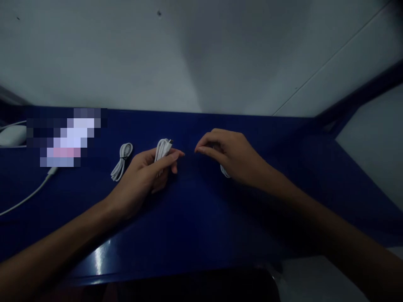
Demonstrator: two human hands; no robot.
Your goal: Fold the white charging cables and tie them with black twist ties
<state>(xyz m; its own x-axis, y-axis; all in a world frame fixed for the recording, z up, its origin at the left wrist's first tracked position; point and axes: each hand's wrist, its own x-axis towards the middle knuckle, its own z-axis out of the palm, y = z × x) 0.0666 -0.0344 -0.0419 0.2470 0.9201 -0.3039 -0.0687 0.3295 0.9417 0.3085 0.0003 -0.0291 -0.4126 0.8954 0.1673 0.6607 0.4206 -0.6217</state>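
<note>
A coiled white charging cable (pixel 161 151) is in my left hand (pixel 145 172), pinched between thumb and fingers with its metal plug pointing up. To the left of that hand, a second white cable bundle (pixel 121 162), bound with a black tie, lies on the blue table. My right hand (pixel 231 152) is closed in a pinch a short way to the right, thumb and forefinger together. Whatever sits between those fingertips is too small to make out. Part of another white cable coil (pixel 224 171) shows beneath the right hand, the rest hidden by it.
At the left, a pixelated bright device (pixel 71 140) has a white cord (pixel 30 196) running from its lower end. A rounded white object (pixel 13 136) sits at the far left. Behind the blue table (pixel 189 226) rises a pale wall (pixel 132 58).
</note>
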